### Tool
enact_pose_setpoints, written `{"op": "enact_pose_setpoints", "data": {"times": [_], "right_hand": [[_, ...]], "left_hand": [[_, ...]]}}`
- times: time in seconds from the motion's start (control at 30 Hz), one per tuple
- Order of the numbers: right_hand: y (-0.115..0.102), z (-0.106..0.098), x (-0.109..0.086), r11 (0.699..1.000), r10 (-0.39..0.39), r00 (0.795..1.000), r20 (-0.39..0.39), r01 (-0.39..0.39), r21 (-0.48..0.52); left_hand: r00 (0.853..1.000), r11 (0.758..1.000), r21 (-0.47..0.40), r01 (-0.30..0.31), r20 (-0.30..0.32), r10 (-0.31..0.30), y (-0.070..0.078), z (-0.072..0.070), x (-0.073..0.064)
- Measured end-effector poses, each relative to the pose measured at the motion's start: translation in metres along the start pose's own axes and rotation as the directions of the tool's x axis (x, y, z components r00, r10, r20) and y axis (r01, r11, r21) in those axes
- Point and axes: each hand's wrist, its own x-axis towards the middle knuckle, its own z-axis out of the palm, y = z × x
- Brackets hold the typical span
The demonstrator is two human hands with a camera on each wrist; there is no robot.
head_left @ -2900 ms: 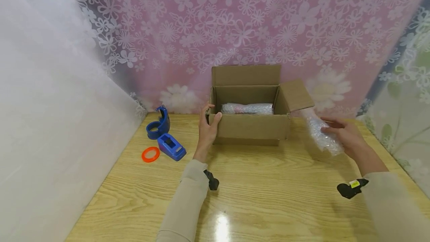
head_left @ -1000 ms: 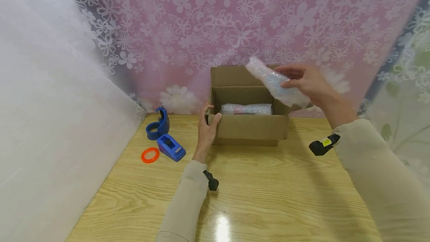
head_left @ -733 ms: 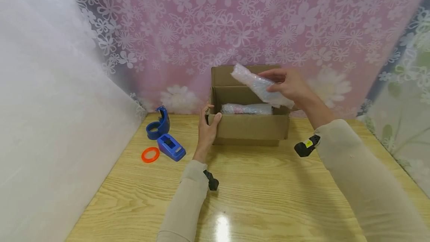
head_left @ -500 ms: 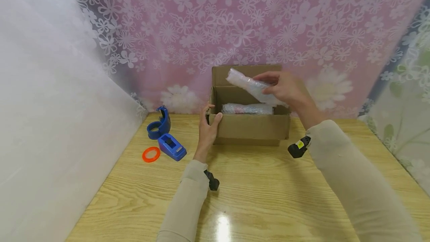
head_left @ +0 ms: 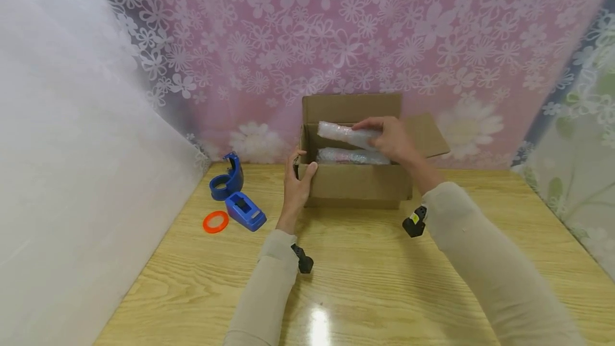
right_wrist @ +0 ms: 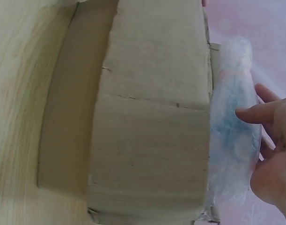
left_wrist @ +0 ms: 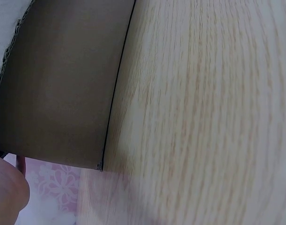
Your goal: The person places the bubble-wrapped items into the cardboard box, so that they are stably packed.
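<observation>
An open cardboard box (head_left: 357,181) stands on the table, its flaps spread outward. My left hand (head_left: 296,186) grips its left front corner, thumb over the front flap; in the left wrist view only a fingertip shows at the lower left. In my right hand (head_left: 391,138) is a long bundle in bubble wrap (head_left: 336,132), pinched between thumb and fingers just over the box opening. The right wrist view shows something bluish through its wrap. A second bubble-wrapped bundle (head_left: 353,156) lies inside the box along the front wall, its lower part hidden.
Left of the box are a blue tape dispenser (head_left: 245,211), a blue ring-shaped tape holder (head_left: 226,179) and a flat orange ring (head_left: 215,222). A floral curtain (head_left: 336,41) hangs close behind the box. The right flap (head_left: 425,135) sticks out sideways.
My right hand has brought the wrapped bundle from the right of the box to over its opening, then lowered and levelled it. The left hand and box have stayed put.
</observation>
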Motion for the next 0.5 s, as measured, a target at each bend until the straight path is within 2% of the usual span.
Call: {"op": "enact_pose_setpoints", "data": {"times": [0.2, 0.37, 0.5], "right_hand": [[0.008, 0.004, -0.004, 1.0, -0.011, 1.0, 0.029, 0.012, -0.025], [0.013, 0.004, -0.009, 1.0, -0.014, 1.0, -0.008, 0.014, 0.021], [0.016, 0.002, -0.017, 0.996, -0.077, 0.996, -0.046, 0.079, 0.05]], "left_hand": [[1.0, 1.0, 0.0, -0.009, 0.001, 0.009, -0.001, 0.0, 0.0], [1.0, 1.0, -0.007, -0.014, 0.0, 0.014, -0.001, 0.001, -0.001], [1.0, 1.0, -0.005, -0.009, -0.006, 0.008, -0.001, 0.001, 0.0]]}}
